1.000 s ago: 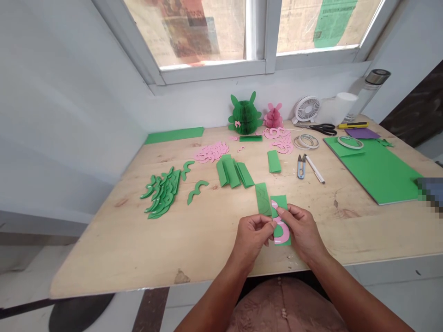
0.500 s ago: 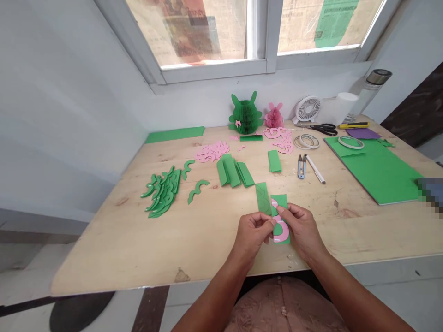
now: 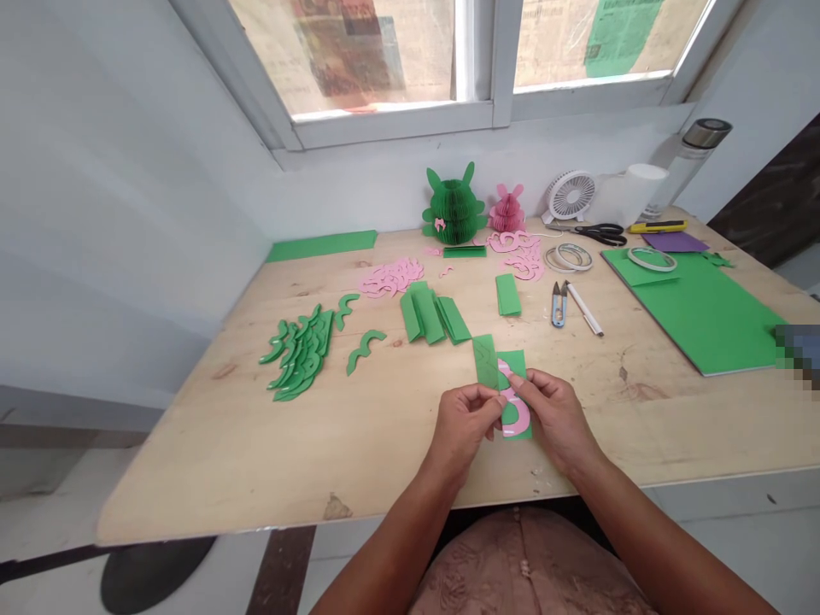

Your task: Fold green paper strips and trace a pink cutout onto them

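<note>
Close to the table's front edge, both hands hold a narrow green paper piece [image 3: 516, 362] with a pink curved paper cutout [image 3: 522, 420] lying against its face. My left hand [image 3: 466, 424] pinches the left edge between thumb and fingers. On the other side, the thumb of my right hand [image 3: 556, 418] presses the upper part of the pink cutout, its fingers behind the paper. Just beyond the left fingers lies a green paper slip [image 3: 485, 359] with drawn lines, partly covered by the held piece. Folded green papers [image 3: 428, 314] rest farther back.
Stacked green cutouts [image 3: 301, 354] and pink cutouts [image 3: 392, 278] lie leftward. Blue snips [image 3: 559, 306], a white pen [image 3: 584, 307], tape rolls [image 3: 569, 257] and black scissors [image 3: 602, 233] sit right. Green sheets [image 3: 705, 316] cover the right side; paper figures [image 3: 456, 213] stand at the wall.
Both hands have shifted slightly away from the table's front edge with the green paper and pink cutout. My grip looks much the same.
</note>
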The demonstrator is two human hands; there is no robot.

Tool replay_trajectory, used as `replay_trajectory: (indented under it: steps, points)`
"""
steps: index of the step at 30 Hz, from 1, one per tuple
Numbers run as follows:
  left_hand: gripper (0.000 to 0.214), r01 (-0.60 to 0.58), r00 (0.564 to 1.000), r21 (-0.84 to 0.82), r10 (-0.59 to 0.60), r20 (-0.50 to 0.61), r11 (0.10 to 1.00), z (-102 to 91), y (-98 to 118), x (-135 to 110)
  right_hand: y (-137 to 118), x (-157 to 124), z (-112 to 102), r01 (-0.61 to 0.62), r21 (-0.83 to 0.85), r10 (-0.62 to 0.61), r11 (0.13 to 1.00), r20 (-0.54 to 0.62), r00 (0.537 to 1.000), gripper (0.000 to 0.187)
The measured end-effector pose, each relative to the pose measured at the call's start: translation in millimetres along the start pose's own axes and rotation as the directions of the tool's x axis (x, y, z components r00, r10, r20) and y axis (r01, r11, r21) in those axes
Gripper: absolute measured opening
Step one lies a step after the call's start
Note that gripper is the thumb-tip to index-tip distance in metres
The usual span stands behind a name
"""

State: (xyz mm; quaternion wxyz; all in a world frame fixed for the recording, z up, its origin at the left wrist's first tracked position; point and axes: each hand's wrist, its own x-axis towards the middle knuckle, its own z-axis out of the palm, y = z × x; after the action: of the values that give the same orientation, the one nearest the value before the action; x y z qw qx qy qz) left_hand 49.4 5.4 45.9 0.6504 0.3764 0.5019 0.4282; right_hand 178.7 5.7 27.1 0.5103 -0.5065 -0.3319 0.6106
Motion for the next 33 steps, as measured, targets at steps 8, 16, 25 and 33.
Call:
replay_trajectory:
  steps: [8,16,25,33]
  points:
    - [0.022,-0.002,1.0,-0.009,0.002,-0.017,1.0,-2.4,1.5,1.5,-2.7,-3.2,1.3,0.026,-0.126,-0.027,0.992,-0.011,1.0,0.035]
    - [0.023,0.037,0.998,-0.008,-0.037,0.049,0.999,-7.9,-1.1,3.5,-3.1,-2.0,1.9,0.01,-0.131,-0.014,0.991,-0.028,1.0,0.033]
    - [0.03,0.132,0.978,0.005,-0.131,0.161,0.991,-13.6,-7.6,-2.5,-1.6,-0.2,0.2,0.0,-0.063,-0.004,0.998,-0.073,0.997,0.032]
    - [0.025,0.136,0.977,0.072,-0.146,0.157,0.988,-12.8,-7.8,-9.4,0.2,0.6,-1.2,0.02,-0.06,-0.024,0.998,-0.07,0.997,0.032]
